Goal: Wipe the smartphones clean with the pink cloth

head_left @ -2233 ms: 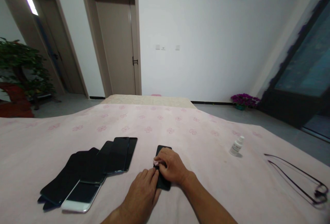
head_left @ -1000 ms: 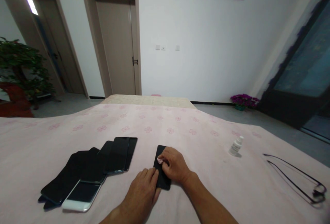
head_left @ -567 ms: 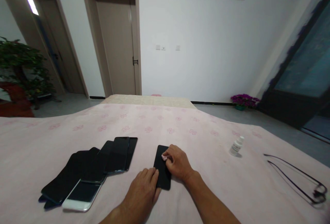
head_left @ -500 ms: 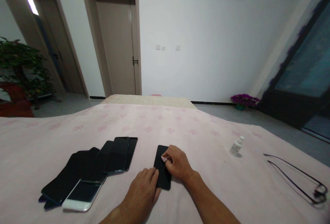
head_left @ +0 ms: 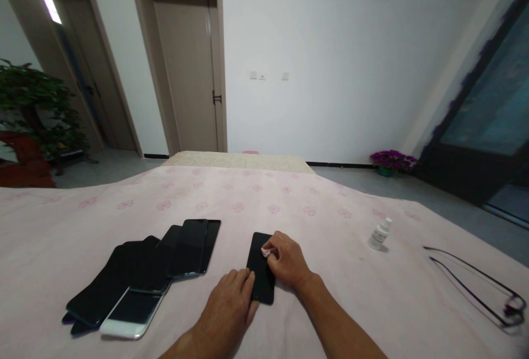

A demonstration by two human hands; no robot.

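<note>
A black smartphone (head_left: 261, 282) lies flat on the pink flowered cloth in front of me. My left hand (head_left: 228, 299) grips its left edge, fingers together on the rim and the thumb at the lower corner. Pinched in the fingers of my right hand (head_left: 290, 264) is a small crumpled pale wipe (head_left: 266, 251), which touches the upper part of the screen. To the left, several dark phones (head_left: 124, 271) overlap in a fanned pile, with a white-framed phone (head_left: 136, 315) at the near end.
A white spray bottle (head_left: 379, 235) stands upright to the right of my hands. Farther right lies a pair of dark glasses (head_left: 512, 312) with its arms extended. The pink tablecloth (head_left: 322, 227) covers the surface; beyond it are a wall and a closed door (head_left: 185, 72).
My right hand has slid slightly to the right over the screen with the wipe. My left hand and the phone have stayed in place.
</note>
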